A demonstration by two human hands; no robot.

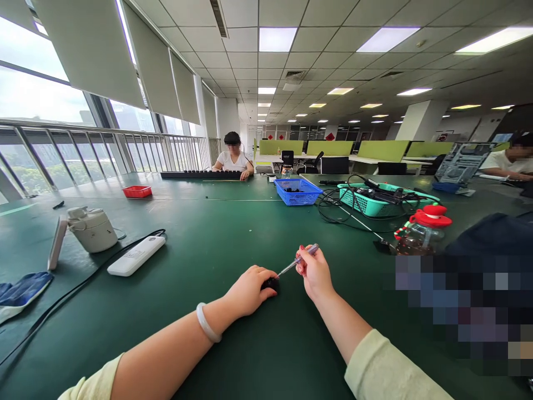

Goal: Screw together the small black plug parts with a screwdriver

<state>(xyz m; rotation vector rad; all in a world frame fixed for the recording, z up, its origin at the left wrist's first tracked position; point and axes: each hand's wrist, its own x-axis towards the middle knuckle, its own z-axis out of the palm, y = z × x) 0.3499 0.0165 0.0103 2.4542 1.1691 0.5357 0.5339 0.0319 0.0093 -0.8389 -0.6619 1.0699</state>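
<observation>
Gripping a small, rounded black object (271, 284) against the green bench (254, 355) with the left hand (250, 289), half closed, fingers curved over the far side and thumb along the near side. Holding a slim screwdriver (308, 253) in the right hand (314, 272), fingers curled closed around its handle, shaft slanting down to the left. Aiming the tip at the top edge of the black object, just beside the left thumb and fingers; impossible to tell whether touching. Wearing a pale bangle (208, 323) on the left wrist. Well off to the left, with a white oblong device (136, 256) lying near a cream container (92, 232), and a blue glove (25, 291) farther out. Past the hands, with a red basket (137, 192) at left, then a blue basket (298, 195) and a teal basket (366, 206) of tangled cables toward the right. Nearer on that side, with a red-lidded jar (428, 222) standing upright. Facing a seated person (232, 161) at the far end.
</observation>
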